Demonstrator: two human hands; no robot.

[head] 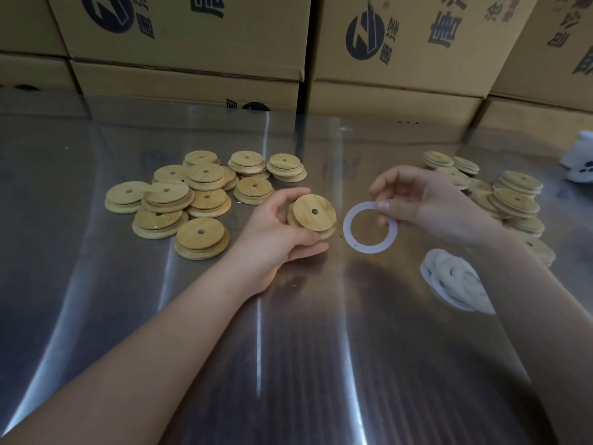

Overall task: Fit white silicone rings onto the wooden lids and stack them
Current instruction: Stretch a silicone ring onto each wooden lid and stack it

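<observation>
Left hand (276, 226) grips one wooden lid (314, 213): the fingers are curled round its rim, and the lid is held clear of the table (288, 348), tilted, with its smaller stepped face and centre hole turned toward the camera. Right hand (426, 200) pinches one white ring (369, 248) at its upper edge between thumb and fingertips. The ring hangs just beside the held lid, to its right, apart from it and not fitted on it. The table top is dark and glossy under a clear cover sheet. To the left of the left hand lies a loose heap of bare lids (199, 194), overlapping and partly stacked, each with a centre hole. Behind and to the right of the right hand lies a second group of lids (513, 197) in low, uneven stacks, partly hidden by the right forearm. Pale edges show on some of these, but whether they carry rings cannot be told for certain. A pile of spare rings (455, 277) rests on the table near the right forearm, which partly covers it. Printed cardboard boxes (192, 43) stand stacked along the far edge of the table. A white object (580, 162) sits at the far right edge; it cannot be identified.
</observation>
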